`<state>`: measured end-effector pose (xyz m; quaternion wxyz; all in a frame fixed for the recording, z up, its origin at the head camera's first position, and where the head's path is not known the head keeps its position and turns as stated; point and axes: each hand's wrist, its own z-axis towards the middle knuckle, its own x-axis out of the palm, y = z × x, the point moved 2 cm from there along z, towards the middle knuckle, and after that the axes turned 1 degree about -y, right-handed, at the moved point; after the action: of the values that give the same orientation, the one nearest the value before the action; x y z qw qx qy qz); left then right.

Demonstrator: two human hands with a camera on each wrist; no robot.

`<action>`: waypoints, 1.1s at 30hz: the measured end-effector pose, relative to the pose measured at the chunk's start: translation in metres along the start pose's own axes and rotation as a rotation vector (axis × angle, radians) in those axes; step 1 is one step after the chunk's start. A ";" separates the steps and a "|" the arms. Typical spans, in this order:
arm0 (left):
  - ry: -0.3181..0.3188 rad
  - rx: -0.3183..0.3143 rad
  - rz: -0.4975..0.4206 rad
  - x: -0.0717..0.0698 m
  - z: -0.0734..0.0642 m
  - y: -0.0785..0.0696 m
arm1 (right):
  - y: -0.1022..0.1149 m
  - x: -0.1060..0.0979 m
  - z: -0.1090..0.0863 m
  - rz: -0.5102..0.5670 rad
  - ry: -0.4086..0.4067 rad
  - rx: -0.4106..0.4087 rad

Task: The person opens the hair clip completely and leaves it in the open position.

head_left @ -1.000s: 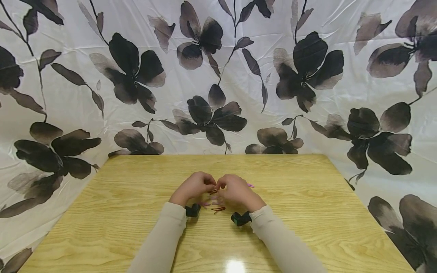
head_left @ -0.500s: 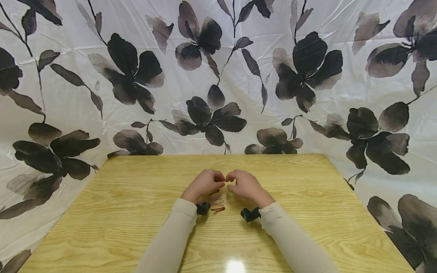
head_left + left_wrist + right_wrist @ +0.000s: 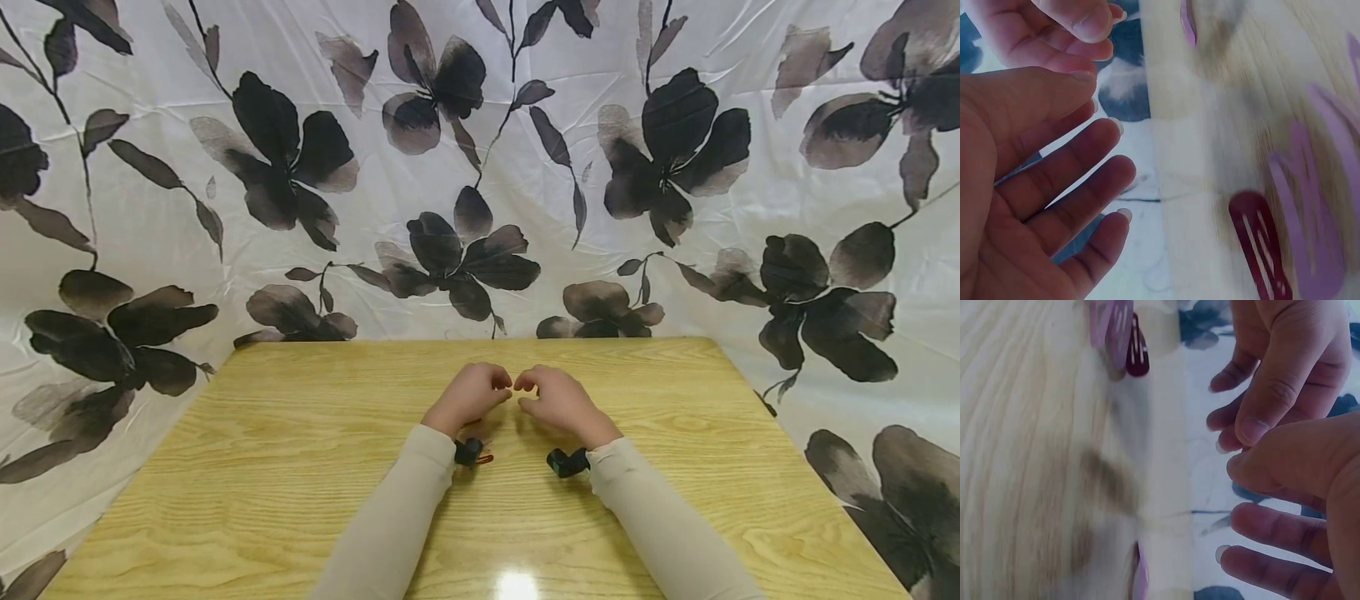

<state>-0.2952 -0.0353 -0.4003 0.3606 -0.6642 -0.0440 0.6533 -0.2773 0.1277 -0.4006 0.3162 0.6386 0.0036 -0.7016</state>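
My left hand point(image 3: 468, 397) and right hand point(image 3: 558, 402) hover over the table, fingertips facing each other with a narrow gap in the head view. Fingers on both are loosely bent, and nothing shows between finger and thumb. In the left wrist view, a dark red snap hair clip point(image 3: 1247, 201) lies beside a pinkish-purple snap hair clip point(image 3: 1322, 272) and more of that colour. The head view shows a red hair clip point(image 3: 486, 459) by the left wrist, which hides part of the group. A lone purple hair clip point(image 3: 1142, 575) lies apart, nearer the right hand.
The light wooden table point(image 3: 315, 483) spreads out on all sides of the hands. Behind it hangs a white cloth point(image 3: 555, 208) with dark flowers. Each wrist wears a small black camera, the left camera point(image 3: 468, 452) close to the red clip.
Both hands have moved right and away from the body, off the clip group. Their fingertips, close together over the clips before, now stand slightly apart. The left wrist now covers more of the clips.
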 end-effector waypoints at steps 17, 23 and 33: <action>0.026 -0.032 -0.002 0.020 0.016 -0.014 | -0.031 -0.002 -0.003 -0.002 -0.017 0.073; 0.044 -0.046 0.022 0.029 0.024 -0.011 | -0.035 -0.001 -0.006 -0.006 -0.002 0.098; 0.068 -0.051 0.077 0.041 0.031 -0.012 | -0.048 0.006 -0.009 -0.015 0.016 0.150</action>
<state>-0.3120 0.0079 -0.4246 0.3194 -0.6963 -0.0230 0.6424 -0.2906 0.1676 -0.4269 0.2623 0.6659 -0.0418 -0.6971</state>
